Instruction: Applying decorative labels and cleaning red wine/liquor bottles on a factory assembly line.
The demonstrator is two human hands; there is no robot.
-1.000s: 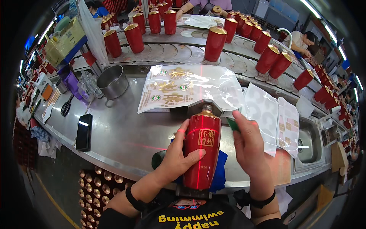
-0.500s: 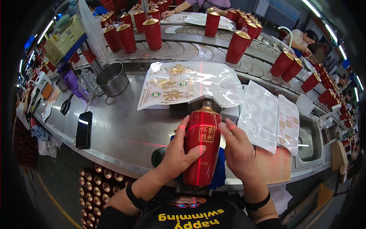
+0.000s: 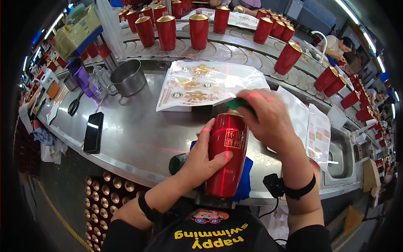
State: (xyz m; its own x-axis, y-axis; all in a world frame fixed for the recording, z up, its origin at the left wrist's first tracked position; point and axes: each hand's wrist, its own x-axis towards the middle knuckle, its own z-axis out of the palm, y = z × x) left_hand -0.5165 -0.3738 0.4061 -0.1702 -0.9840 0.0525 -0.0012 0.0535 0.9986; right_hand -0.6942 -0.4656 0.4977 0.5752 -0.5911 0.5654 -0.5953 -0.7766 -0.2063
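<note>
A red bottle (image 3: pixel 227 168) with a gold shoulder and gold lettering leans slightly in front of me. My left hand (image 3: pixel 200 161) is closed round its left side, thumb across the front. My right hand (image 3: pixel 268 115) is over the bottle's top, fingers curled on a dark green thing (image 3: pixel 239 103) whose kind I cannot make out. It hides the bottle's neck. A blue cloth (image 3: pixel 243 180) lies behind the bottle's lower part, and a dark green cylinder (image 3: pixel 178 163) rests beside my left wrist.
Printed label sheets (image 3: pixel 214 86) lie beyond the bottle. Past them a curved conveyor (image 3: pixel 247 61) carries red bottles (image 3: pixel 199 31). A steel pot (image 3: pixel 128 77), scissors (image 3: pixel 75 103) and a phone (image 3: pixel 93 132) stand or lie left; a sink (image 3: pixel 341 161) is right. Capped bottles (image 3: pixel 105 201) fill the lower left.
My right hand has moved from the bottle's right side up over its top, now with the dark green thing. Bottles on the conveyor have shifted right. My left hand keeps its hold.
</note>
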